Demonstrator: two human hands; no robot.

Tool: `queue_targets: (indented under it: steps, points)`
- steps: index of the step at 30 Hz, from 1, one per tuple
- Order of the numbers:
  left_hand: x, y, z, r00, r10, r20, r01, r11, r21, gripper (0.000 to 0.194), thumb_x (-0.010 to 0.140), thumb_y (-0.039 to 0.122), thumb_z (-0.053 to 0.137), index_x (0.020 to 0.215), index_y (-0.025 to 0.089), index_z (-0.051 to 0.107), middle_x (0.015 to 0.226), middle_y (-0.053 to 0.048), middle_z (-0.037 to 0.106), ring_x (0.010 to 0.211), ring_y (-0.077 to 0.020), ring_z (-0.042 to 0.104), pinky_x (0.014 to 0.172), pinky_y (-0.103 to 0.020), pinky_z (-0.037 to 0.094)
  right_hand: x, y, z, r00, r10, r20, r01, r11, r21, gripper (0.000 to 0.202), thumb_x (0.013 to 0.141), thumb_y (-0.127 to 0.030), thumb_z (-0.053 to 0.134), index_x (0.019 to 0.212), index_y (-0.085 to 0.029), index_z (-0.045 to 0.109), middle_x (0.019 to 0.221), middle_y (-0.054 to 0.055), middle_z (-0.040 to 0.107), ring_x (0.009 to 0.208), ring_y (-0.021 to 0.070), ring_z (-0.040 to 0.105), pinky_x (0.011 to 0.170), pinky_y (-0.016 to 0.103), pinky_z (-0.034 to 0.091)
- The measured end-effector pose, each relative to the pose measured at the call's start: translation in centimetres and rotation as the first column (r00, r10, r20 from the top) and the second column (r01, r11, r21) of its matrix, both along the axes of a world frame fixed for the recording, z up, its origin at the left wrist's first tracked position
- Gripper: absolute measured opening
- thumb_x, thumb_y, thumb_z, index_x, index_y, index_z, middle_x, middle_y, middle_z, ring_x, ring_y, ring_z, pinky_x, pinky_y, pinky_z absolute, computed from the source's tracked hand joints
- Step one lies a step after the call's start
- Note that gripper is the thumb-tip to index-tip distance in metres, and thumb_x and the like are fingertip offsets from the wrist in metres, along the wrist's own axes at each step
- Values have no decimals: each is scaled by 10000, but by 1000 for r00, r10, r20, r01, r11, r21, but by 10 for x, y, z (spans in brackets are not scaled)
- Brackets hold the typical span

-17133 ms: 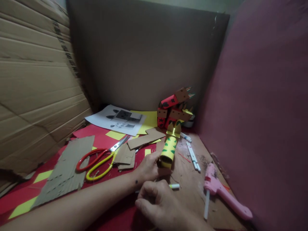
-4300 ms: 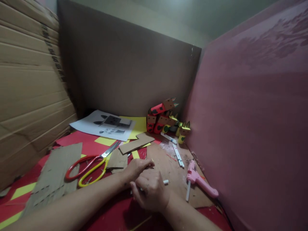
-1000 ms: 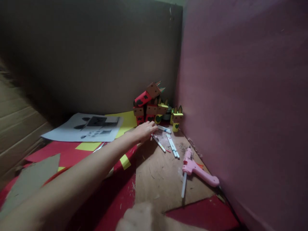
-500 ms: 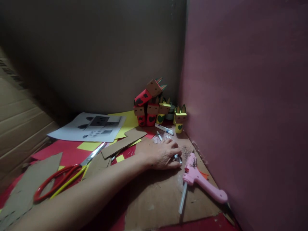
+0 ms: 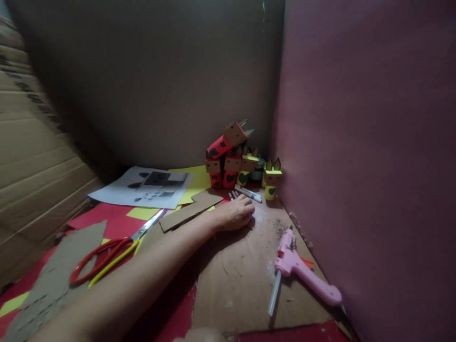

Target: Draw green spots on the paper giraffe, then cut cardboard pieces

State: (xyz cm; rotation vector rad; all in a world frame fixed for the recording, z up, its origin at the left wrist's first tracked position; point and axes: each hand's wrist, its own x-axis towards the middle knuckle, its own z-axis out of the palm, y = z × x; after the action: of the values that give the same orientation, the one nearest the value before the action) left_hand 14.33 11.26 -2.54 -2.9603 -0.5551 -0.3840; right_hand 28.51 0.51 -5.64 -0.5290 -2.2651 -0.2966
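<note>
My left hand (image 5: pixel 235 213) reaches in from the lower left, palm down on the brown board (image 5: pixel 228 285), its fingers curled. Several white marker ends (image 5: pixel 233 195) stick out just behind the knuckles; the rest of these markers is hidden beneath the hand. Two more white markers (image 5: pixel 248 193) lie side by side beyond it. At the bottom edge shows a blurred bit of my right hand (image 5: pixel 201 335), its fingers out of sight. A pink glue gun (image 5: pixel 294 259) with a clear glue stick rests to the right of my left hand.
Red and yellow paper-and-cardboard figures (image 5: pixel 230 166) stand at the back, one lying tilted on top. Red-and-yellow-handled scissors (image 5: pixel 117 251), cardboard pieces (image 5: pixel 190 211) and a printed sheet (image 5: pixel 142 187) lie left. A pink wall (image 5: pixel 366 166) bounds the right side.
My left hand has drawn back leftward and away from the glue gun. The markers that showed under its fingertips are gone from that spot. A bit of my right hand has appeared below.
</note>
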Motion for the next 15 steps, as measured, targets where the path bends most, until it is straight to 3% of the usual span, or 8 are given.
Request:
queue_targets:
  steps: [3,5,9,12,15]
  points:
    - [-8,-12,4,1000,28,3,-28,999,34,146,900,186,451,885,120,581,942,-134,590,904,-225,489,789,-335,448,-4,-4,4,998,56,-40,-54,998,40,231,926,-344,518,1089,-203,600,1093,67,631,873,166,621,751,356,540]
    - [-16,-26,6,1000,12,-27,-11,999,52,141,893,173,452,896,132,586,936,-118,603,880,-210,502,787,-324,446,-8,-5,6,990,114,-77,-108,991,74,180,927,-333,484,872,-260,639,804,9,669,677,157,594,584,309,522]
    - [-44,-63,6,994,-48,-102,54,997,63,119,839,123,493,780,160,590,869,-86,624,864,-199,514,791,-309,443,-5,-2,1,968,209,-140,-191,973,127,284,887,-339,488,617,-266,540,425,-33,427,410,143,425,388,274,398]
    - [-76,-88,5,993,-64,-95,66,998,10,74,838,132,517,826,159,585,880,-86,628,875,-196,511,746,-291,460,10,3,-9,940,169,-297,-130,981,146,370,923,-308,379,561,-253,437,364,-46,242,313,131,224,311,271,287]
    - [-111,-101,2,995,33,-90,-33,999,-5,111,853,116,484,836,163,583,870,-79,633,846,-193,516,758,-300,454,17,3,-9,918,149,-367,-96,983,159,385,936,-294,332,559,-244,398,365,-45,229,312,132,128,286,282,200]
